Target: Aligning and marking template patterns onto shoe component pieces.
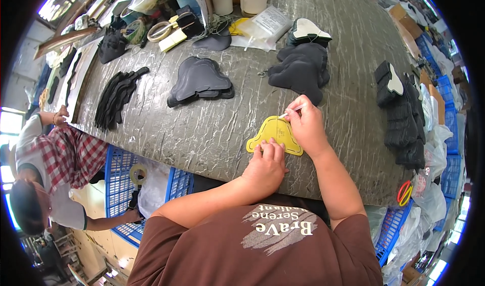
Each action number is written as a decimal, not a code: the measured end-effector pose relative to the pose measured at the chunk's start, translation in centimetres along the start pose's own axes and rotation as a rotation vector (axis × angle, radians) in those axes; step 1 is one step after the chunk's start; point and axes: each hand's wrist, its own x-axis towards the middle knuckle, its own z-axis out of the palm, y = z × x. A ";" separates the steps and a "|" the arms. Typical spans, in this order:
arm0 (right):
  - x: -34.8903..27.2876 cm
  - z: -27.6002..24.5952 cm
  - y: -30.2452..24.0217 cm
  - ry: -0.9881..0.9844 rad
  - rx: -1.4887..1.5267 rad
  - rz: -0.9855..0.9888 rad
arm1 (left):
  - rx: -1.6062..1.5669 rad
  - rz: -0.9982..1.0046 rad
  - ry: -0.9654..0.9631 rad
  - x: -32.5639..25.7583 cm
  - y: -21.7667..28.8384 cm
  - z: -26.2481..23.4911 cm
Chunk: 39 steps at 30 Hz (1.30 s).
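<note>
A yellow bell-shaped template (267, 132) with slots along its edge lies flat on the dark table in front of me. My left hand (267, 166) rests on its lower edge, fingertips spread and pressing down, gripping nothing. In my right hand (306, 127) is a slim white pen (293, 111), pinched between thumb and fingers, its tip at the template's upper edge. Whatever lies under the template is hidden. Just beyond my right hand sits a pile of black cut pieces (299, 69); another stack of black pieces (198, 81) is farther left.
Black strips (118, 94) lie at left, and stacked black pieces (404, 119) at right. Red and yellow scissors (404, 193) are by the right edge. Tubs, tape and a plastic packet (270, 26) crowd the back. A co-worker (55, 170) is at left beside a blue crate (120, 180).
</note>
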 end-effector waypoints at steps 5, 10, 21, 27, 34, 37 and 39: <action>-0.1 0.0 0.4 0.007 -0.061 -0.090 | 0.023 -0.007 -0.013 0.0 0.0 0.1; -0.7 -0.3 0.7 0.045 -0.064 -0.064 | 0.016 -0.006 -0.024 0.0 0.1 -0.1; -3.6 -1.1 0.6 0.144 -0.024 -0.062 | 0.001 -0.013 -0.054 0.0 0.1 -0.2; -5.0 -1.3 0.8 0.161 -0.047 -0.082 | 0.015 -0.013 -0.037 0.0 0.1 0.0; -5.4 -1.3 0.4 0.180 -0.009 -0.091 | 0.024 -0.021 -0.056 -0.1 0.1 0.1; -5.4 -1.4 0.5 0.174 0.003 -0.105 | 0.030 -0.018 -0.059 0.0 0.1 0.1; -5.6 -1.7 0.4 0.164 0.003 -0.099 | 0.026 -0.017 -0.060 0.0 0.1 0.0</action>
